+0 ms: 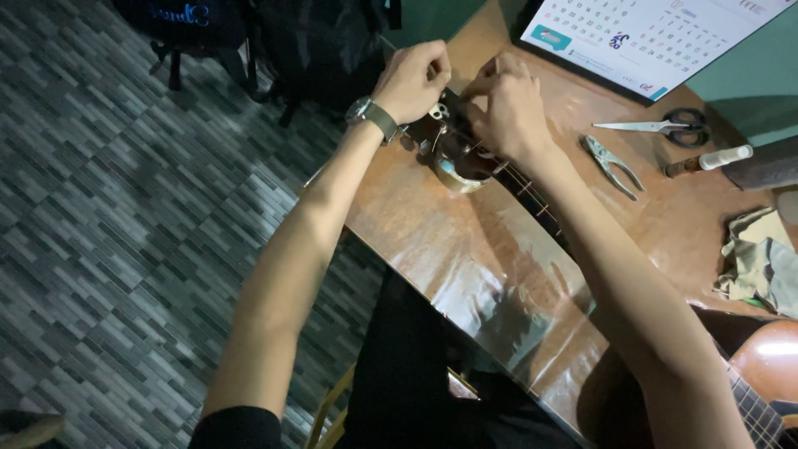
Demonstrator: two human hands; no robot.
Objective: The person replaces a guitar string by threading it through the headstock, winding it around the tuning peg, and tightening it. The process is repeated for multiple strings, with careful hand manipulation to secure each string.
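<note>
A guitar lies across the brown table, its dark headstock at the far edge and its orange body at the lower right. My left hand, with a wristwatch, is closed around a tuning peg at the headstock's end. My right hand rests over the headstock beside it, fingers pinched on something small that I cannot make out, likely a string. The headstock rests on a roll of tape.
Pliers, scissors and a small white-capped tube lie to the right of my hands. A desk calendar stands behind them. A crumpled cloth sits at the right edge. Dark bags stand on the tiled floor.
</note>
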